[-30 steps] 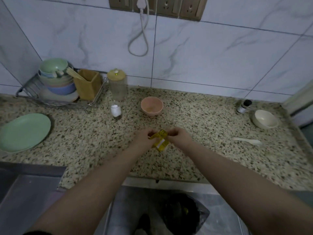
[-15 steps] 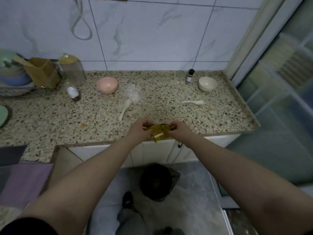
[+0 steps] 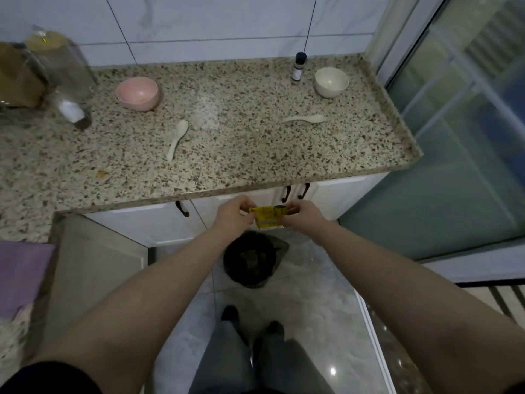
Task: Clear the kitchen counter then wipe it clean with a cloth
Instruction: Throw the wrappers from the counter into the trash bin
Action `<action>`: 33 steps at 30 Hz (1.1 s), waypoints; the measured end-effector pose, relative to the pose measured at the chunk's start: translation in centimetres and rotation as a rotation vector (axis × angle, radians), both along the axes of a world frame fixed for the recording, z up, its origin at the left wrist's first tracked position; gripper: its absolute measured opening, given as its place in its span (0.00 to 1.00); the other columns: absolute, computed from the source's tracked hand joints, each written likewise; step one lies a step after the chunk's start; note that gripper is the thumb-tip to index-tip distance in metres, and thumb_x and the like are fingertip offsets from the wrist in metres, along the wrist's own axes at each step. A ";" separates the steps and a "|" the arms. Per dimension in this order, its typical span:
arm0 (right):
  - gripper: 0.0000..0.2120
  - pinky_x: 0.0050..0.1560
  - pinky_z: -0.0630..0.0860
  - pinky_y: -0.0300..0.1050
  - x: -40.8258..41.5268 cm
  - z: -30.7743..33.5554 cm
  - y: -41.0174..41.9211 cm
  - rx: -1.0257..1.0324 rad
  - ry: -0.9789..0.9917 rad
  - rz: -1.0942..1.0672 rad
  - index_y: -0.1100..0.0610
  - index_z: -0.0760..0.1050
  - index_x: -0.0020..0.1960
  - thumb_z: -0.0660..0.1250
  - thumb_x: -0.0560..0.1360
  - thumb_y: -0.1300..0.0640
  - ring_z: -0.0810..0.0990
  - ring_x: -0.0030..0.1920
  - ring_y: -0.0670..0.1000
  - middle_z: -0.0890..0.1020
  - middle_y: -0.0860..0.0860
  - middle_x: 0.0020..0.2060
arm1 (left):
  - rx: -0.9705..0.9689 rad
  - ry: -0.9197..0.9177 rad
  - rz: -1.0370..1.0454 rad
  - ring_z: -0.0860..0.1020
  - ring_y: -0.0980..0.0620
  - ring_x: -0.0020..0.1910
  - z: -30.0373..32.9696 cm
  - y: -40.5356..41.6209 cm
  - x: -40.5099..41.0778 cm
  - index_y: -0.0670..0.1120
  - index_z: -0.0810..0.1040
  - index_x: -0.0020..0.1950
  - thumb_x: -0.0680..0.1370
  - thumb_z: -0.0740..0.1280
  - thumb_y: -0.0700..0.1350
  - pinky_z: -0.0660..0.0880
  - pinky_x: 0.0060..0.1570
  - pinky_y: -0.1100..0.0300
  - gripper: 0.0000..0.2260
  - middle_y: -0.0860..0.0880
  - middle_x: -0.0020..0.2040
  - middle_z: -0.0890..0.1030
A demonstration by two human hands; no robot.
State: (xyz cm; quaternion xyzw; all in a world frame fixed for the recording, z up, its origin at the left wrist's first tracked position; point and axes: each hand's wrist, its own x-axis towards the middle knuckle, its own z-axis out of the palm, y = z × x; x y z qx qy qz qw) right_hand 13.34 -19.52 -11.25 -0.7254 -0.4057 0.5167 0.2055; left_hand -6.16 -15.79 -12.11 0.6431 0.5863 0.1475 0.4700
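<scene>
A yellow wrapper (image 3: 268,217) is stretched between my two hands, off the counter and above a black-lined bin (image 3: 250,258) on the floor. My left hand (image 3: 234,213) pinches its left end and my right hand (image 3: 302,216) pinches its right end. On the speckled granite counter (image 3: 255,155) lie a pink bowl (image 3: 137,93), a cream bowl (image 3: 331,81), two pale spoons (image 3: 177,139) (image 3: 305,119) and a small dark-capped bottle (image 3: 298,67). A small brown scrap (image 3: 101,174) lies near the counter's front edge.
At the far left stand a clear jar with a yellow lid (image 3: 61,61), a small shaker with white contents (image 3: 71,109) and a wooden box (image 3: 17,78). A purple cloth (image 3: 21,274) lies at the lower left. A glass sliding door (image 3: 468,123) is at the right. White cabinet doors (image 3: 142,226) sit below.
I have stepped back and my view has swung right. Both hands carried the yellow wrapper from over the counter to past its front edge, above the bin.
</scene>
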 end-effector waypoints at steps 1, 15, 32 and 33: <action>0.08 0.47 0.80 0.47 -0.1 -1.0 0.1 -0.015 0.012 -0.025 0.55 0.79 0.49 0.75 0.71 0.56 0.83 0.47 0.54 0.82 0.54 0.43 | -0.012 0.016 -0.009 0.81 0.48 0.47 -1.0 0.4 0.0 0.49 0.78 0.47 0.76 0.70 0.41 0.80 0.48 0.53 0.03 0.46 0.48 0.82; 0.15 0.55 0.80 0.47 -3.3 -20.7 1.0 -0.228 0.015 -0.143 0.55 0.81 0.58 0.73 0.72 0.63 0.81 0.49 0.51 0.79 0.47 0.45 | -0.315 0.092 0.003 0.81 0.45 0.46 -21.5 2.7 -2.3 0.54 0.75 0.42 0.75 0.70 0.41 0.80 0.49 0.46 0.08 0.48 0.46 0.82; 0.24 0.56 0.76 0.46 -4.7 -37.5 -1.4 -0.394 0.066 -0.274 0.51 0.72 0.69 0.72 0.75 0.59 0.76 0.59 0.52 0.76 0.49 0.59 | -0.508 0.076 0.093 0.75 0.53 0.56 -36.4 1.5 -3.2 0.48 0.72 0.67 0.78 0.68 0.44 0.74 0.52 0.60 0.18 0.53 0.58 0.75; 0.24 0.58 0.77 0.48 -4.6 -37.1 -1.7 -0.404 0.080 -0.284 0.51 0.73 0.69 0.72 0.74 0.58 0.77 0.60 0.54 0.77 0.50 0.60 | -0.510 0.075 0.088 0.76 0.53 0.55 -36.1 1.3 -3.4 0.48 0.72 0.66 0.78 0.68 0.44 0.75 0.49 0.62 0.16 0.52 0.57 0.76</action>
